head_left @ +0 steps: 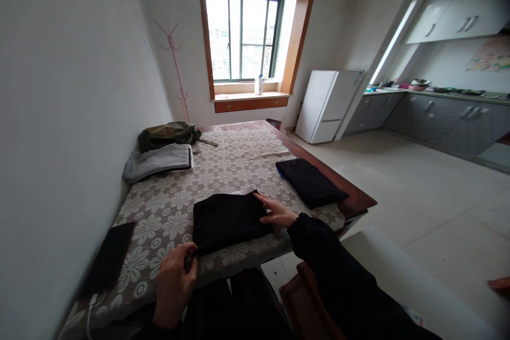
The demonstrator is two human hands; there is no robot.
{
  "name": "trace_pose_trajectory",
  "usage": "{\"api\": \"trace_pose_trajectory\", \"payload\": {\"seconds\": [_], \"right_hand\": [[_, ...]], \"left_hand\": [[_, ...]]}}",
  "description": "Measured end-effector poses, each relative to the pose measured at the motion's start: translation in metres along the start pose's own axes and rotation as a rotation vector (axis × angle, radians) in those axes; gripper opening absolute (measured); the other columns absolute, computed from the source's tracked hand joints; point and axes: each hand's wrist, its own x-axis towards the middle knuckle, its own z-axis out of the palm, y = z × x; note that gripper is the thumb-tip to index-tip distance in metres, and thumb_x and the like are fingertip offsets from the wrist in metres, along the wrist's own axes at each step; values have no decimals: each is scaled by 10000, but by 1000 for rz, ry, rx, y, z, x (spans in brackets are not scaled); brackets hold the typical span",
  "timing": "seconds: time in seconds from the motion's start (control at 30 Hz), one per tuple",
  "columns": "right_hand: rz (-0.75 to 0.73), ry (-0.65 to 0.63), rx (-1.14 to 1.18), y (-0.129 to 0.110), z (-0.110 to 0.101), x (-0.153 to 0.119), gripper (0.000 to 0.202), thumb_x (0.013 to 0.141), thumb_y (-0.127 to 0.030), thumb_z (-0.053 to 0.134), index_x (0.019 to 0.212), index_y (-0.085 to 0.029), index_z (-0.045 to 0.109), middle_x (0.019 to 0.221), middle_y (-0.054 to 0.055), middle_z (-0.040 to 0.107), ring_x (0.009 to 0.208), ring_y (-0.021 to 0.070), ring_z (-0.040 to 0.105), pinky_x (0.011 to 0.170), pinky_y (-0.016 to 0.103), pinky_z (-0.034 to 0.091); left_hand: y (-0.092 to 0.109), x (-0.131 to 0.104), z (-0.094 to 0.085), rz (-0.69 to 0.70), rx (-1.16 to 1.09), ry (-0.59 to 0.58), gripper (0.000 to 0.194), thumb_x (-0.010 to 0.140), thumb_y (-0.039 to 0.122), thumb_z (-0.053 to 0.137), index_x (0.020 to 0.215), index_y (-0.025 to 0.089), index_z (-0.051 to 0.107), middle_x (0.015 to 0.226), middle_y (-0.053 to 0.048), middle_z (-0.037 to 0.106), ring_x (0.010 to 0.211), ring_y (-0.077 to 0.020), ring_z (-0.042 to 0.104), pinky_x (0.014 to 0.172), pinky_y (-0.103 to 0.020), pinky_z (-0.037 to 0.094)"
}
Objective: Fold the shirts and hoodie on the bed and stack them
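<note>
A black folded garment [229,220] lies flat on the flowered tablecloth near the front edge, with a bit of white showing at its far corner. My left hand [177,276] is at its near left corner, fingers curled with the fingertips close together; anything between them is too small to make out. Over the garment's right side rests my right hand [277,211], its fingers apart and the fingertips touching the cloth near the far right corner.
Another folded black garment [313,181] lies at the table's right. Grey folded clothes [161,162] and an olive bag or garment [169,135] sit at the back left. A dark tablet [109,257] with a white cable is at the left; a wooden chair [306,303] stands below.
</note>
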Motion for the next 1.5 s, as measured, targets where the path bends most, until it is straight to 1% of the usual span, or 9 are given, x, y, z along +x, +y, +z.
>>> {"api": "trace_pose_trajectory", "payload": {"seconds": [0.3, 0.53, 0.77, 0.93, 1.1, 1.23, 1.3, 1.4, 1.5], "right_hand": [[11, 1, -41, 1, -5, -2, 1052, 642, -208, 783, 1581, -367, 335, 1672, 58, 260, 1019, 193, 571, 819, 334, 582], [-5, 38, -57, 5, -4, 1, 1066, 602, -212, 812, 1576, -259, 380, 1665, 124, 285, 1152, 278, 576, 968, 424, 549], [11, 51, -33, 8, -8, 2, 1059, 583, -251, 836, 1557, -245, 421, 1663, 122, 299, 1171, 288, 575, 1024, 450, 511], [1, 28, -81, 7, -9, 4, 1058, 596, -259, 832, 1564, -193, 409, 1666, 162, 282, 1027, 234, 607, 1024, 450, 502], [27, -4, -133, 7, -11, 1, 1047, 629, -242, 808, 1581, -205, 375, 1680, 157, 252, 1073, 244, 614, 1059, 455, 475], [16, 89, -373, -18, -4, -1, 984, 691, -179, 704, 1600, -186, 329, 1702, 143, 182, 1445, 369, 365, 1179, 531, 329], [-72, 186, -514, -45, 9, 3, 910, 744, -153, 628, 1601, -207, 328, 1714, 102, 158, 1524, 362, 221, 1218, 547, 250], [-214, 201, -615, -86, 42, 18, 764, 850, -177, 541, 1587, -245, 355, 1709, 52, 203, 1530, 301, 237, 1235, 501, 235], [-203, 186, -689, -103, 78, 35, 628, 929, -237, 493, 1553, -251, 420, 1684, 48, 287, 1528, 289, 263, 1252, 505, 180]], "left_hand": [[0, -1, 2, 86, 56, -14, 274, 933, 279, 473, 1082, 320, 698, 999, 3, 727, 968, -226, 676, 879, -402, 475], [4, 1, -8, 53, 90, -158, 405, 907, 236, 461, 1210, 342, 707, 1043, -13, 704, 1016, -217, 660, 943, -405, 477], [30, 33, -21, 82, 98, -201, 306, 933, 288, 443, 1017, 264, 737, 1088, -38, 708, 1067, -226, 646, 971, -415, 493], [47, 73, 12, 189, 183, -204, 445, 971, 364, 437, 1337, 188, 618, 1453, -110, 595, 1397, -262, 475, 1175, -459, 361], [43, 95, 55, 229, 357, -228, 640, 978, 442, 394, 1549, 154, 413, 1635, -112, 406, 1549, -315, 246, 1257, -531, 177], [35, 94, 69, 250, 405, -199, 682, 982, 461, 368, 1595, 166, 326, 1657, -95, 367, 1566, -301, 203, 1271, -516, 120], [33, 92, 70, 252, 414, -201, 688, 981, 459, 371, 1600, 164, 314, 1668, -93, 343, 1564, -305, 208, 1272, -516, 119], [31, 92, 70, 256, 416, -194, 693, 975, 457, 384, 1604, 179, 305, 1666, -89, 346, 1563, -309, 210, 1269, -528, 129], [29, 94, 70, 260, 408, -192, 676, 976, 440, 386, 1601, 193, 316, 1657, -86, 367, 1556, -303, 235, 1265, -528, 152]]}}
